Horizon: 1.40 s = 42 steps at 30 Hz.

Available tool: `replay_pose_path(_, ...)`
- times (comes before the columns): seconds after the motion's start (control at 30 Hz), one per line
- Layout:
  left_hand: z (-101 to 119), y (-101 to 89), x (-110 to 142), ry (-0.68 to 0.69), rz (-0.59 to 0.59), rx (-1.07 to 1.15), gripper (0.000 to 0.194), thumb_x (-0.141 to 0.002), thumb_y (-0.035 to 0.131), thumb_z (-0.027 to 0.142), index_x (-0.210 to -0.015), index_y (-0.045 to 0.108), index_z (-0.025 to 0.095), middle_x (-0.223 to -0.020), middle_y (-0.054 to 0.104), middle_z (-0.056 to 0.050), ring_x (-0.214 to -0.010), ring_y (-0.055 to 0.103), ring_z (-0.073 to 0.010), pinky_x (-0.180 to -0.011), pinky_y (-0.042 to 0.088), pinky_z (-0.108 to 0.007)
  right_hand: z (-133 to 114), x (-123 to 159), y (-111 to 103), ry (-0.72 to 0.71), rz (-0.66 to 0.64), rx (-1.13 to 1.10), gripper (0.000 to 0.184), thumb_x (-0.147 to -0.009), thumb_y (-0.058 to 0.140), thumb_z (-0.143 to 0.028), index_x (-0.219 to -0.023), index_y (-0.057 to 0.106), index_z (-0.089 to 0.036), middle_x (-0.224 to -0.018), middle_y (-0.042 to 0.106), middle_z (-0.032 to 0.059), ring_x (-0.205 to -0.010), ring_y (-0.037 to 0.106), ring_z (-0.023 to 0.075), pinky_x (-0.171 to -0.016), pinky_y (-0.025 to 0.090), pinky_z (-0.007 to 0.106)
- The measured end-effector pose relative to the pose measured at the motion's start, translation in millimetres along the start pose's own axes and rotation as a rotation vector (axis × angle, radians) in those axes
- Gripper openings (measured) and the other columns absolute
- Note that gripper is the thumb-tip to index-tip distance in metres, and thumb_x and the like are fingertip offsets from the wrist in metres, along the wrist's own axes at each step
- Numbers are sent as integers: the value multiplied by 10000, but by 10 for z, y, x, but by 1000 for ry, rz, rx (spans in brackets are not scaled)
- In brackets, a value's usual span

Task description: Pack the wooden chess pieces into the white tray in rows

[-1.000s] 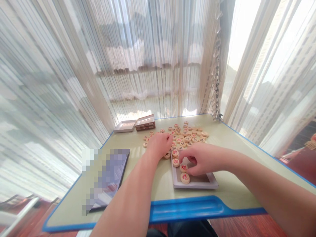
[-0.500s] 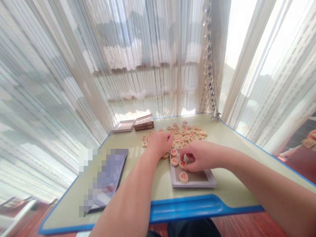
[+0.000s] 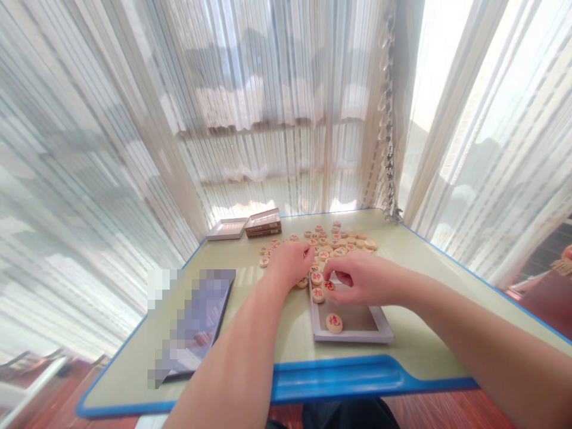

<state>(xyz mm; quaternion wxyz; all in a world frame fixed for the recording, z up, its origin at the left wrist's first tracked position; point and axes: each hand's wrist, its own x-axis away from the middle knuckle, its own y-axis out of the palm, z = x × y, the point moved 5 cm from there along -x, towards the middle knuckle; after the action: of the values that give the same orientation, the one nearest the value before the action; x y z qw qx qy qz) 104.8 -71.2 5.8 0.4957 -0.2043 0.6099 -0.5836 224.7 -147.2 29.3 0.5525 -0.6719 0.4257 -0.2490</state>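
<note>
My right hand [image 3: 363, 279] has thumb and index finger closed round a red-lettered xiangqi piece [image 3: 329, 286] inside a shallow grey box tray [image 3: 353, 339]. Left of that piece, two more red pieces, an upper one [image 3: 317, 277] and a lower one [image 3: 317, 294], line the tray's left side. Another red piece [image 3: 333, 323] lies near the tray's front. My left hand [image 3: 289, 262] rests with curled fingers just beyond the tray's far left corner, beside scattered xiangqi pieces [image 3: 324, 255]. Whatever its fingers hold, if anything, is hidden.
Red and black pieces spread over the far half of the green table [image 3: 438, 298], which has a blue edge. At the back left are an open shallow box [image 3: 226, 229] and stacked brown boxes [image 3: 263, 223]. A dark flat tablet-like panel [image 3: 210, 328], partly pixelated, lies left of my left forearm.
My right hand has slid the held red piece away from me, from near the front piece up beside the two left-side pieces. My left hand has stayed in place.
</note>
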Motion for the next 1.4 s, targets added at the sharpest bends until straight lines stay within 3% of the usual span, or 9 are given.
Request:
replay_pose_path(0.23,6,-8,-13,-4,-14,6,401,-862,335,365,-678,648,193,-693,651,-51,-627,528,-160,-523,240,-272,-80,-31,94,-50,26,12,235,-749,526,-375,-888,643,-225,-579,519,-23,-524,405,108,-508,245,238)
replay_pose_path(0.47,14,-22,-6,-3,-23,6,396,-858,341,378,-682,644,194,-708,654,-53,-649,542,-170,-530,253,-275,-78,-45,153,-74,-4,29,254,-801,484,-407,-887,654,-239,-650,594,3,-579,464,130,-541,276,250)
replay_pose_path(0.87,47,-43,-2,2,-62,12,386,-864,341,369,-725,655,193,-724,662,-67,-704,564,-190,-582,321,-274,-94,-35,110,-78,1,4,200,-759,527,-347,-860,655,-231,-596,547,-23,-540,429,107,-530,279,230)
replay_pose_path(1.0,39,-25,-2,3,-63,21,383,-863,339,364,-714,649,195,-719,658,-65,-705,562,-193,-581,324,-276,-108,0,58,-86,-60,-58,133,-697,579,-316,-694,632,-194,-555,506,-36,-508,404,83,-494,274,211)
replay_pose_path(1.1,26,1,-4,2,-70,20,383,-862,344,377,-724,651,195,-726,660,-65,-708,563,-191,-587,337,-276,-94,34,37,-55,-131,-56,204,-671,605,-369,-595,592,-180,-508,488,-38,-486,396,80,-474,270,211)
replay_pose_path(1.23,12,15,-7,-17,-75,31,379,-861,352,379,-726,652,191,-732,663,-64,-718,569,-189,-593,346,-276,-62,68,85,9,-232,-50,304,-608,647,-486,-585,591,-189,-501,516,-40,-467,406,86,-437,257,215)
replay_pose_path(1.4,8,10,-10,-18,-75,34,372,-856,358,381,-728,655,197,-729,662,-63,-705,568,-191,-584,342,-278,-46,54,171,26,-277,-32,266,-616,640,-464,-594,601,-203,-555,583,-32,-488,457,99,-437,276,219)
